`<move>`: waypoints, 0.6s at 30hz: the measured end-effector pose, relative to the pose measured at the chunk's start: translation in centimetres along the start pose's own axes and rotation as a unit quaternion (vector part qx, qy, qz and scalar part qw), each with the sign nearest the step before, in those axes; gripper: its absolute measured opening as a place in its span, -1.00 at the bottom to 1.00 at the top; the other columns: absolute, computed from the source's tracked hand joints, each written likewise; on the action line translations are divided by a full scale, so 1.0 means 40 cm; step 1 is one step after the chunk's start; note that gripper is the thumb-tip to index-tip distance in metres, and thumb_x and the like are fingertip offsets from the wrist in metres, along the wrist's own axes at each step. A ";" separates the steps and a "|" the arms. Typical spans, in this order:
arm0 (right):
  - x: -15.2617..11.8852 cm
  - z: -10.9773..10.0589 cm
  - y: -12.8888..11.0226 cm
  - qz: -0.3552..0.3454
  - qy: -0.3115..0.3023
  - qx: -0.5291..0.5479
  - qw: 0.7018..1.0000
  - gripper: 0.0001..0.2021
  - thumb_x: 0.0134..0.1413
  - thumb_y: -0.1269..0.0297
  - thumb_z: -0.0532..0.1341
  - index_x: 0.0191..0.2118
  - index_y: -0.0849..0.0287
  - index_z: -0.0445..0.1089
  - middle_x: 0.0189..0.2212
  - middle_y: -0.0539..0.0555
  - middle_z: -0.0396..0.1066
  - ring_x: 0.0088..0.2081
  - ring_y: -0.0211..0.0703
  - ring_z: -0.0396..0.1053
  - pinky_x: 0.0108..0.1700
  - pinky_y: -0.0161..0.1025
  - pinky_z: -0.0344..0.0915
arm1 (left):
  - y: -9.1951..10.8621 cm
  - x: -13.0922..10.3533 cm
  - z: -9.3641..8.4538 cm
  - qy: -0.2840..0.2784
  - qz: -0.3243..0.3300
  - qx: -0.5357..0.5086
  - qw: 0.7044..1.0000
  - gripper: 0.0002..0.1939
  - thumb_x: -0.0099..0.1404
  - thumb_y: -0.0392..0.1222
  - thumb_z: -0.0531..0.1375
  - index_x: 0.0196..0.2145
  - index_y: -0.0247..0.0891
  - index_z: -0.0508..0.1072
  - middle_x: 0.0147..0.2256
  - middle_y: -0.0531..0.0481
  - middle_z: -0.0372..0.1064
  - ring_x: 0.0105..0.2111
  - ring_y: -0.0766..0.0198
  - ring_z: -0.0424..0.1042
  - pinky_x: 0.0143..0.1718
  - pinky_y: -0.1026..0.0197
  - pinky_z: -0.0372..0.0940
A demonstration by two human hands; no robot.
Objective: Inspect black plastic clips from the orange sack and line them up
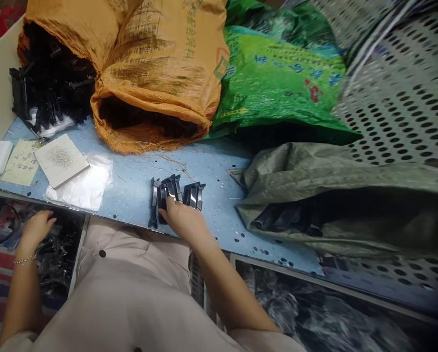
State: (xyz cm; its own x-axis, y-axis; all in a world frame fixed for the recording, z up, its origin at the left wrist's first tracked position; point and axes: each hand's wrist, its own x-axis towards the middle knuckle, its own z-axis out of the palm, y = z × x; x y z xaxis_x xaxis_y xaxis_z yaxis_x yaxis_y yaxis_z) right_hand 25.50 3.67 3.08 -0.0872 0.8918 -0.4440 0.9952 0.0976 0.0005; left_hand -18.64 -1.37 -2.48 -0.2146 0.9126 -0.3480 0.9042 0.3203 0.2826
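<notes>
My right hand [184,215] is closed on one of several black plastic parts [172,183] that stand in a short row near the front edge of the blue tabletop [219,176]. Its fingertips are partly hidden behind the part. Beside it on the right is another black part [195,191], and a narrower one [154,200] is on the left. My left hand [36,228], a chain bracelet on its wrist, hangs over a bin of bagged black pieces [57,254] below the table's edge. Thumb and fingers are apart there, with nothing visible between them.
Behind are an orange sack [160,54] with a dark mouth, a heap of black parts [54,93] and a green sack [281,78]. A grey-green sack [336,166] lies right. A white square block [62,160] rests on clear plastic bags [90,188] at left.
</notes>
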 end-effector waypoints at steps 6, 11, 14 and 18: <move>0.020 0.052 -0.040 -0.016 0.040 0.069 0.997 -0.52 0.29 0.34 0.13 0.25 0.43 0.15 -0.06 0.50 0.45 -0.11 0.20 0.54 -0.19 -0.09 0.40 | 0.308 0.022 0.062 0.177 0.182 -0.126 0.959 -0.77 0.30 0.00 0.22 -0.26 -0.22 0.48 -0.23 -0.13 0.45 -0.22 0.09 0.47 -0.13 0.10 0.36; 0.089 0.087 -0.008 -0.053 0.039 0.393 0.917 -0.60 0.19 0.38 0.19 0.15 0.29 0.34 -0.06 0.29 0.50 -0.06 0.03 0.48 -0.03 -0.08 0.38 | 0.343 0.104 0.092 0.128 0.146 -0.298 0.935 -0.84 0.26 -0.12 0.22 -0.41 -0.24 0.47 -0.38 -0.04 0.39 -0.35 0.20 0.40 -0.27 0.17 0.32; 0.120 0.087 -0.055 -0.124 -0.077 0.696 0.703 -0.64 0.11 0.21 0.30 0.01 0.23 0.43 -0.17 0.15 0.55 -0.20 -0.11 0.50 -0.15 -0.17 0.44 | 0.313 0.135 0.085 0.053 0.054 -0.507 0.859 -0.72 0.05 -0.02 0.38 -0.46 -0.28 0.46 -0.54 0.08 0.31 -0.53 0.34 0.28 -0.44 0.26 0.23; 0.170 0.063 -0.214 -0.158 -0.220 0.840 0.471 -0.63 -0.05 0.21 0.44 -0.11 0.22 0.47 -0.26 0.10 0.57 -0.30 -0.18 0.52 -0.19 -0.21 0.50 | 0.313 0.142 0.081 0.012 0.026 -0.594 0.804 -0.64 -0.03 0.01 0.43 -0.41 -0.34 0.52 -0.48 0.01 0.42 -0.47 0.34 0.36 -0.36 0.25 0.28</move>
State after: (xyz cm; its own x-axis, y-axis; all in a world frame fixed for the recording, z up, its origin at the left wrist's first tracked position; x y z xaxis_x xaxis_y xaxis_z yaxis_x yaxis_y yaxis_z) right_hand 16.51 7.77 -2.20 -0.5922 0.7362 -0.3276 -0.4005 -0.6217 -0.6731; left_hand -7.33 7.02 -3.83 -0.2085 0.9326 -0.2946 -0.0755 0.2850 0.9556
